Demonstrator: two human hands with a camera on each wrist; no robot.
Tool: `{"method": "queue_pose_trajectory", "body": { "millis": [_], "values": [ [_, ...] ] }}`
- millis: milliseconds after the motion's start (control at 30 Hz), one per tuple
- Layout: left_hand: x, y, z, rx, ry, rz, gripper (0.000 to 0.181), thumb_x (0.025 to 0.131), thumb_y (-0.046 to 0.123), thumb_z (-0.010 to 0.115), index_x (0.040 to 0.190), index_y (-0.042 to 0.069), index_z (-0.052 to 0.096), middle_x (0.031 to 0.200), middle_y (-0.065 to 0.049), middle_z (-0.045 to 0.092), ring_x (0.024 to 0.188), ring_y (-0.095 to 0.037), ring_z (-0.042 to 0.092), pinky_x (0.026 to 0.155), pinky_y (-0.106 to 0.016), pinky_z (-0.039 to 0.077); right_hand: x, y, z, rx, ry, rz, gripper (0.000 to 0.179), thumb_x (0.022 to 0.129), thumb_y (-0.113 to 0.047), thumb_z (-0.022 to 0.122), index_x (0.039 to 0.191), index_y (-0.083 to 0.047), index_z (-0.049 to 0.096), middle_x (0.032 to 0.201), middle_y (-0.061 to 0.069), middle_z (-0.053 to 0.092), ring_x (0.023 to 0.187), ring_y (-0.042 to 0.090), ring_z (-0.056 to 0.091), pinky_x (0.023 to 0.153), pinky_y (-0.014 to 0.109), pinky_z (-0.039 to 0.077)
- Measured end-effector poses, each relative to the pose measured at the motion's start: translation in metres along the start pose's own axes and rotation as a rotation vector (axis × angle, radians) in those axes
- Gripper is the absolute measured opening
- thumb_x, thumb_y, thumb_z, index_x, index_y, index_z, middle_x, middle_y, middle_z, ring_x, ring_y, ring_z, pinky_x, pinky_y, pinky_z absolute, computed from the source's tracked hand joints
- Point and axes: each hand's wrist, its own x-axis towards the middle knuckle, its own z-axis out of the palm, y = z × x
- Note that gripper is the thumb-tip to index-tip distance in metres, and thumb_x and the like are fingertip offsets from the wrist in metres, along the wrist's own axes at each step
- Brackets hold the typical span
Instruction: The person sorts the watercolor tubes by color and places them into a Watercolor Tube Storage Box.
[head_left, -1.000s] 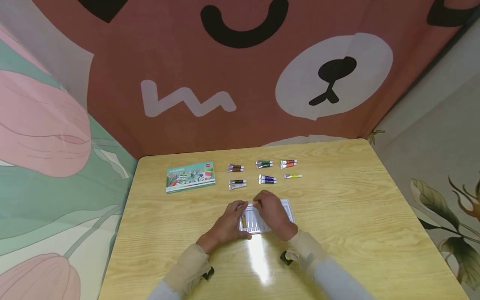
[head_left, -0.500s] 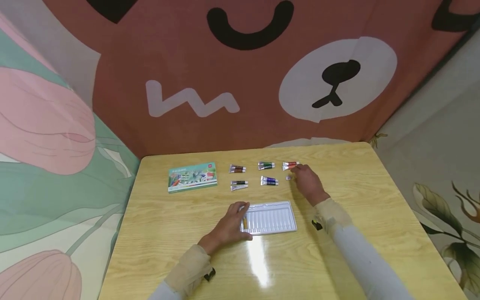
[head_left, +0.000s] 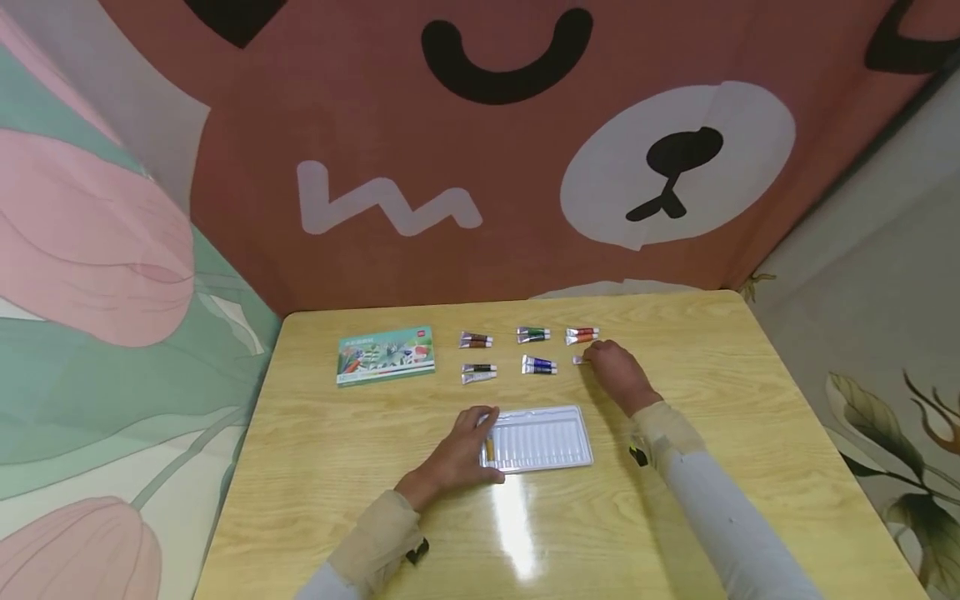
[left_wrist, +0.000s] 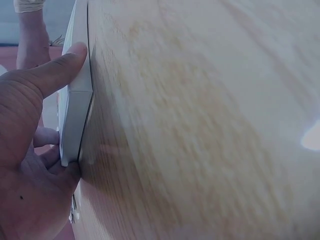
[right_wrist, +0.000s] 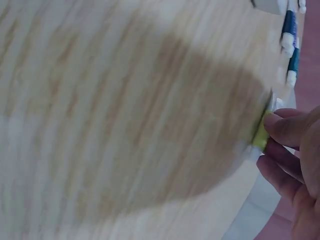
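Note:
A white plastic tray (head_left: 583,454) with narrow slots lies on the wooden table, one ochre paint tube (head_left: 490,450) in its leftmost slot. My left hand (head_left: 456,454) holds the tray's left end, with the thumb along the near edge and the fingers around the far side. Farther back on the right, my right hand (head_left: 621,373) pinches a yellow paint tube (right_wrist: 261,134) between thumb and fingers, low over the table. In the head view that tube is mostly hidden by the hand, only its silvery end showing.
Behind the tray lie paired paint tubes: brown (head_left: 476,340), green (head_left: 533,334), red and orange (head_left: 582,335), black and white (head_left: 478,372), blue (head_left: 539,365). A flat illustrated paint box (head_left: 386,356) lies at the back left. A printed curtain (head_left: 375,275) hangs behind the table.
My right hand has moved from over the tray back and right to the yellow tube, and now pinches it. The left hand has stayed at the tray's left end.

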Motion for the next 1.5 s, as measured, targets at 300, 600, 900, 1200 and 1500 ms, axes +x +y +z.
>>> {"method": "queue_pose_trajectory", "body": {
  "millis": [300, 600, 900, 1200, 1500],
  "values": [
    [0.002, 0.001, 0.0, 0.014, 0.001, -0.01, 0.112, 0.077, 0.04, 0.089, 0.162, 0.004, 0.026, 0.161, -0.01, 0.034, 0.149, -0.027, 0.031, 0.114, -0.041, 0.045, -0.002, 0.005, 0.003, 0.042, -0.028, 0.035, 0.022, 0.088, 0.014, 0.062, 0.097, -0.002, 0.075, 0.093, 0.016, 0.075, 0.084, 0.032, 0.07, 0.077, 0.045, 0.06],
    [0.002, 0.002, 0.0, 0.009, -0.003, -0.009, 0.112, 0.077, 0.039, 0.09, 0.162, 0.004, 0.026, 0.16, -0.01, 0.034, 0.148, -0.026, 0.031, 0.114, -0.04, 0.045, 0.0, 0.004, 0.002, 0.075, -0.027, 0.059, 0.023, 0.087, 0.011, 0.066, 0.101, -0.003, 0.076, 0.093, 0.016, 0.076, 0.084, 0.033, 0.071, 0.074, 0.047, 0.06],
    [0.001, 0.002, -0.001, -0.004, -0.014, -0.019, 0.112, 0.078, 0.039, 0.089, 0.163, 0.007, 0.024, 0.162, -0.008, 0.032, 0.15, -0.025, 0.029, 0.114, -0.041, 0.044, 0.002, 0.001, -0.001, 0.121, -0.087, 0.111, 0.026, 0.089, 0.013, 0.063, 0.105, -0.002, 0.077, 0.098, 0.018, 0.077, 0.093, 0.036, 0.072, 0.081, 0.048, 0.06],
    [0.001, 0.003, -0.002, -0.024, -0.019, -0.023, 0.112, 0.078, 0.038, 0.089, 0.163, 0.007, 0.024, 0.162, -0.008, 0.031, 0.149, -0.026, 0.029, 0.113, -0.042, 0.045, -0.001, -0.037, -0.013, 0.312, -0.015, 0.169, 0.025, 0.088, 0.008, 0.067, 0.11, 0.001, 0.076, 0.1, 0.019, 0.077, 0.086, 0.031, 0.074, 0.076, 0.045, 0.06],
    [0.001, 0.001, 0.0, 0.0, 0.005, 0.002, 0.113, 0.076, 0.04, 0.09, 0.162, 0.005, 0.026, 0.161, -0.009, 0.033, 0.149, -0.027, 0.031, 0.11, -0.043, 0.048, -0.026, -0.12, -0.034, 0.67, -0.07, 0.294, 0.025, 0.086, -0.002, 0.078, 0.11, -0.001, 0.076, 0.102, 0.016, 0.077, 0.089, 0.029, 0.076, 0.078, 0.04, 0.062]
  ]
}}
